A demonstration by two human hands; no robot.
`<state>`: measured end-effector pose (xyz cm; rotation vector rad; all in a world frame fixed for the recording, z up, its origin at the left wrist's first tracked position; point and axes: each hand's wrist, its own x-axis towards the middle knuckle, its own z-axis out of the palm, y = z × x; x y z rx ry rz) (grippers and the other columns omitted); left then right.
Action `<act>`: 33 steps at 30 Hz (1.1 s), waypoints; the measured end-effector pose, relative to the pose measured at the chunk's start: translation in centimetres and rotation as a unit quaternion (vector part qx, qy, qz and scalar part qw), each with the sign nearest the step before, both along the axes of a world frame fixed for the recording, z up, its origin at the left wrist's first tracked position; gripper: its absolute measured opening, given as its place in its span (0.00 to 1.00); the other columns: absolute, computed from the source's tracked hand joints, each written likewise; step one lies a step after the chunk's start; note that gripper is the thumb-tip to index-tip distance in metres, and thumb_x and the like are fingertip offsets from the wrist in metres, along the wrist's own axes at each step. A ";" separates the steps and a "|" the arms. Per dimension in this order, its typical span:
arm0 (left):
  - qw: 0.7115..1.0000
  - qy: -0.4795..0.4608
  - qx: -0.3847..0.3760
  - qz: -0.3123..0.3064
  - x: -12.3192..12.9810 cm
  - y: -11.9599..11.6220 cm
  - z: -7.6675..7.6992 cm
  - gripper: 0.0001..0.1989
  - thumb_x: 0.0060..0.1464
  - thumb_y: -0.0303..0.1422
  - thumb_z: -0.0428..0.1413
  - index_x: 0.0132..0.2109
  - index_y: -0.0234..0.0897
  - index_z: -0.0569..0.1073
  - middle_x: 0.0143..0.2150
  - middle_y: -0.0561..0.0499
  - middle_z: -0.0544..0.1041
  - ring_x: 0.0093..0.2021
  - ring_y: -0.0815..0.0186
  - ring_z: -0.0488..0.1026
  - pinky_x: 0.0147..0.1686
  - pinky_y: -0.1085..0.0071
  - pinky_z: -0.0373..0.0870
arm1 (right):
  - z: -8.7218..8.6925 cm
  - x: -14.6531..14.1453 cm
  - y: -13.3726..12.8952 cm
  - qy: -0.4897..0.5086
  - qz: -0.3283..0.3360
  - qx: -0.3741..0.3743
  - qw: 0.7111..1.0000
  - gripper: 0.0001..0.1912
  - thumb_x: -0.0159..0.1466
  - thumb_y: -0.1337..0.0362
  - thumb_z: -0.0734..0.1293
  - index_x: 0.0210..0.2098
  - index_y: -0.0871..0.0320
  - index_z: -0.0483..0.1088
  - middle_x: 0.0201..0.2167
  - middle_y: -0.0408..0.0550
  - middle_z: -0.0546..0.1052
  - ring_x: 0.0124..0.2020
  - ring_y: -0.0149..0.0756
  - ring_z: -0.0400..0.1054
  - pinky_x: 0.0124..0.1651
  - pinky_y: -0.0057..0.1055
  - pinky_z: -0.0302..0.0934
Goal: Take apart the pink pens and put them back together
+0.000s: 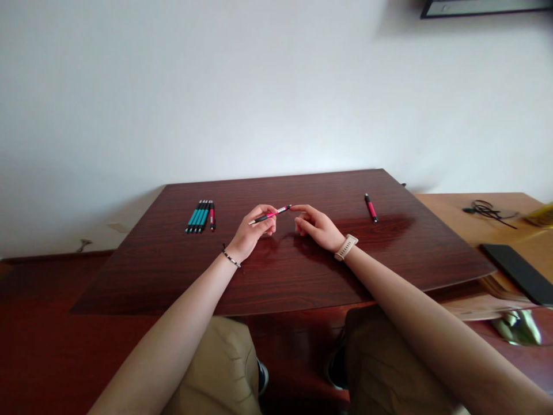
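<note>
- The pink pen (270,215), slim with black ends and a silvery tip, sits above the middle of the dark, glossy wooden worktop (280,271), tilted up toward its right end.
- The left hand (253,230) has its grip closed around the pen's barrel; a thin bracelet circles that wrist.
- The right hand (315,226), grip loose and holding nothing, puts a fingertip to the pen's black right end; a pale watch strap sits on its wrist.
- Left of the pen, well apart, a row of teal pens (199,217) lies side by side with one red-banded pen.
- Right of the pen, another pink pen (370,208) lies alone.
</note>
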<state>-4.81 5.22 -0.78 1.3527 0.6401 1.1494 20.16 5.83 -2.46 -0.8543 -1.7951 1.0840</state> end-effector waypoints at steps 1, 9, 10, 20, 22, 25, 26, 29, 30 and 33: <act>1.000 0.014 0.008 0.014 0.0 0.1 -0.1 0.17 0.60 0.43 0.68 0.48 0.36 0.76 0.35 0.51 0.74 0.35 0.68 0.70 0.36 0.72 0.68 | 0.0 0.0 0.0 -0.004 0.001 0.002 1.000 0.25 0.74 0.53 0.65 0.66 0.57 0.66 0.33 0.43 0.77 0.30 0.34 0.69 0.38 0.32 0.66; 0.999 0.033 0.026 0.033 0.1 0.4 -0.2 0.16 0.67 0.45 0.61 0.40 0.36 0.74 0.30 0.53 0.71 0.32 0.68 0.68 0.35 0.71 0.67 | 0.1 0.1 0.0 -0.035 0.002 0.023 0.999 0.24 0.74 0.55 0.64 0.65 0.58 0.69 0.32 0.44 0.79 0.30 0.35 0.71 0.40 0.32 0.67; 0.999 0.029 0.026 0.032 0.1 0.4 -0.2 0.16 0.68 0.45 0.61 0.40 0.36 0.74 0.30 0.53 0.71 0.32 0.68 0.68 0.35 0.71 0.67 | 0.1 0.1 0.0 -0.038 -0.003 0.025 0.999 0.24 0.74 0.55 0.64 0.66 0.59 0.69 0.32 0.44 0.79 0.30 0.35 0.71 0.40 0.32 0.67; 0.998 0.049 0.019 0.021 0.2 0.2 0.0 0.15 0.68 0.45 0.60 0.42 0.36 0.76 0.31 0.52 0.73 0.33 0.67 0.70 0.36 0.70 0.68 | 1.0 -0.2 -1.1 -0.148 -0.019 0.110 0.983 0.21 0.76 0.60 0.62 0.65 0.57 0.73 0.31 0.43 0.83 0.30 0.34 0.74 0.42 0.31 0.65; 0.998 0.052 0.018 0.021 0.3 0.2 0.0 0.15 0.68 0.45 0.60 0.43 0.36 0.77 0.31 0.51 0.73 0.33 0.67 0.70 0.37 0.70 0.69 | 1.0 -0.3 -1.2 -0.184 -0.028 0.127 0.974 0.20 0.76 0.62 0.62 0.64 0.55 0.74 0.30 0.43 0.83 0.30 0.34 0.75 0.42 0.31 0.64; 0.998 0.049 0.016 0.022 0.2 0.2 0.0 0.16 0.68 0.45 0.60 0.42 0.36 0.77 0.31 0.51 0.73 0.33 0.67 0.70 0.36 0.70 0.69 | 0.7 -0.4 -1.0 -0.192 -0.061 0.127 0.971 0.20 0.75 0.63 0.63 0.64 0.57 0.73 0.31 0.43 0.84 0.30 0.35 0.76 0.41 0.31 0.64; 0.999 0.047 0.015 0.021 0.2 0.2 0.0 0.15 0.68 0.45 0.60 0.42 0.36 0.77 0.31 0.51 0.73 0.33 0.67 0.70 0.36 0.70 0.68 | 0.6 -0.4 -0.9 -0.186 -0.071 0.126 0.972 0.20 0.75 0.63 0.63 0.64 0.57 0.73 0.31 0.43 0.84 0.30 0.36 0.76 0.41 0.31 0.64; 0.999 0.043 0.015 0.018 0.2 0.2 0.0 0.14 0.68 0.44 0.60 0.42 0.36 0.77 0.31 0.51 0.73 0.33 0.67 0.70 0.36 0.70 0.68 | 0.4 -0.3 -0.8 -0.172 -0.091 0.131 0.972 0.20 0.75 0.62 0.63 0.64 0.58 0.72 0.31 0.44 0.84 0.30 0.36 0.75 0.40 0.31 0.64; 0.999 0.043 0.015 0.018 0.1 0.2 0.0 0.14 0.68 0.44 0.60 0.42 0.36 0.77 0.31 0.51 0.73 0.33 0.67 0.70 0.36 0.70 0.68 | 0.4 -0.3 -0.8 -0.174 -0.094 0.134 0.971 0.20 0.75 0.62 0.63 0.63 0.58 0.72 0.32 0.44 0.84 0.30 0.36 0.75 0.40 0.31 0.64; 0.999 0.045 0.015 0.018 0.2 0.2 0.1 0.15 0.68 0.45 0.60 0.42 0.36 0.77 0.31 0.51 0.73 0.33 0.66 0.70 0.36 0.70 0.68 | 0.4 -0.3 -0.8 -0.188 -0.109 0.140 0.966 0.19 0.75 0.63 0.63 0.62 0.57 0.73 0.31 0.44 0.84 0.29 0.36 0.75 0.39 0.31 0.63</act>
